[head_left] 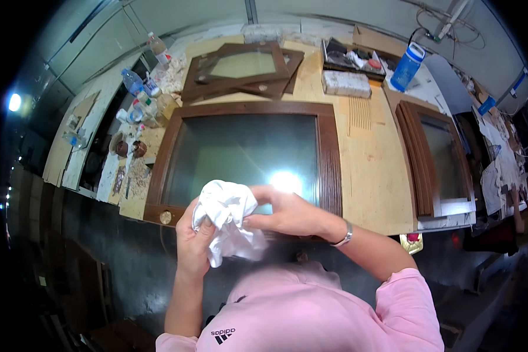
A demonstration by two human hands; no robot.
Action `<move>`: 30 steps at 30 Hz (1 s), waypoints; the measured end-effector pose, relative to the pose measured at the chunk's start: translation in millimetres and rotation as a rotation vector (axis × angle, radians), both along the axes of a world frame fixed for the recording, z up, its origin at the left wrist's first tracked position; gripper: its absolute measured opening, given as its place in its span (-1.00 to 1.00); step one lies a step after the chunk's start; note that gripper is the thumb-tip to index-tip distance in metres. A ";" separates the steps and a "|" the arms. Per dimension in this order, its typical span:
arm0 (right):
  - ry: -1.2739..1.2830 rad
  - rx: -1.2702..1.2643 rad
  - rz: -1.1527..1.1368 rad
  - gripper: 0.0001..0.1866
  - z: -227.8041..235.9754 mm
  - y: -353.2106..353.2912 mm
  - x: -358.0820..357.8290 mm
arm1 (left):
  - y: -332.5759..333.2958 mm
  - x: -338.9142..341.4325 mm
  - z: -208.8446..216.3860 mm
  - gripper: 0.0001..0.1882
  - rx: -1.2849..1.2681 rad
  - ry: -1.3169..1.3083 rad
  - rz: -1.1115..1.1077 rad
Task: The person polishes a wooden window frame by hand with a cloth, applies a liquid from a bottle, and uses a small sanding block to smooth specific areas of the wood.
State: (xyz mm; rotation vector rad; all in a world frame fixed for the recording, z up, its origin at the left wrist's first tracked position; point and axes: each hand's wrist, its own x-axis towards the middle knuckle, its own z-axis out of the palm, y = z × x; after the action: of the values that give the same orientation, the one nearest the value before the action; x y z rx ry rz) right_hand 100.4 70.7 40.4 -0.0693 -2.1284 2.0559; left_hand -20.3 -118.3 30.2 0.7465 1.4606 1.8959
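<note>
A bunched white cloth [226,205] is held up between both my hands, over the near edge of a glass-paned door with a brown wooden frame [329,158]. My left hand [190,237] grips the cloth from its left side, the thumb pressed on it. On the other side, my right hand [281,212] pinches the cloth with thumb and fingers; part of that hand is behind the cloth. The loose end hangs down toward my body. Lying flat on the workbench, the door shows a bright light reflection in its glass [234,149]. A round knob-like piece [165,217] sits at its near left corner.
More framed glass panels [193,79] lie stacked at the back. Several panels [408,152] stand in a stack at the right. Bottles [149,108] crowd the left side. A blue bottle [408,67], a white wrapped block [346,84] and an open box [328,58] occupy the back right.
</note>
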 end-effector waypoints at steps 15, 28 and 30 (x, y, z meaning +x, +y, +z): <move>-0.030 -0.692 0.160 -0.90 5.8 2.9 -81.8 | -110.5 -46.2 3.3 -0.79 -0.122 0.450 0.613; -0.040 -0.078 0.401 -0.92 45.6 -55.7 -183.3 | -108.3 -118.7 -13.2 -0.62 0.002 0.104 0.257; -0.078 -0.011 0.233 -0.94 32.0 -35.5 -224.2 | -127.8 -155.9 -12.2 -0.66 0.186 -0.107 0.298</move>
State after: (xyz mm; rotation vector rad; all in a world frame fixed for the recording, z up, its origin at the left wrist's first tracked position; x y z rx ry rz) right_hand -123.8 35.2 72.4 0.1034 -2.2674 2.2253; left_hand -176.2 -246.2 18.1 0.5220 1.4035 2.2845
